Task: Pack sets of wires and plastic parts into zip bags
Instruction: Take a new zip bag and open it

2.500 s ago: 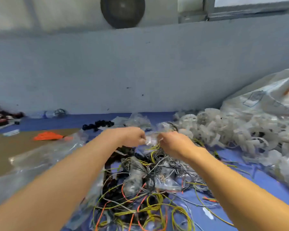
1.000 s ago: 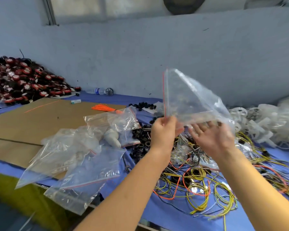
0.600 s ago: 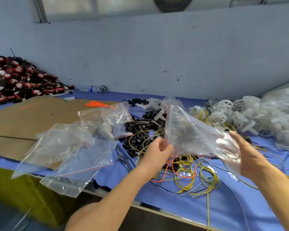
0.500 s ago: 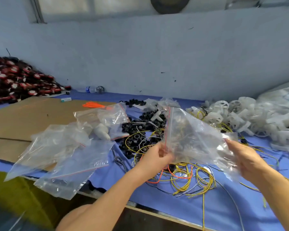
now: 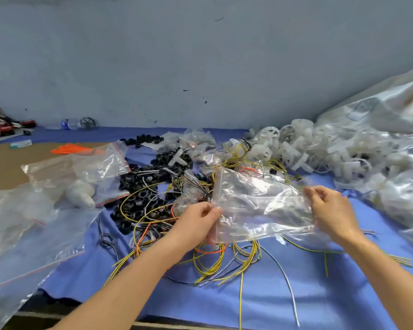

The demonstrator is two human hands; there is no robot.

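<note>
My left hand (image 5: 198, 222), at centre frame, is clenched on a clear zip bag (image 5: 260, 206), thumb and curled fingers pinching its red-striped mouth edge. The bag stretches sideways from that hand to my right hand (image 5: 332, 210), right of centre, whose fingertips pinch the opposite end. The bag hangs just above a tangle of yellow, orange and grey wires (image 5: 224, 258) spread on the blue desk (image 5: 272, 303). Dark shapes show through the plastic. I cannot tell whether they are inside the bag or behind it.

At the far left, flat clear bags (image 5: 34, 234) overlap and reach past the desk's near edge. I see nothing in them. Just above them, on a cardboard sheet (image 5: 5, 165), lies another zip bag (image 5: 98, 167) with a white part (image 5: 80, 192) at its lower end. I cannot tell if that part is inside it. Behind that bag sits a bunch of orange ties (image 5: 69, 148).

Between those bags and my left hand lies a heap of black rings (image 5: 138, 182), with wires looping over it. Small crumpled bags (image 5: 196, 141) lie behind the heap at upper centre, their contents too blurred to name.

On the right, a pile of white plastic parts (image 5: 320, 148) runs toward the frame's edge. A big clear sack (image 5: 379, 110) lies over its far end at upper right.
</note>
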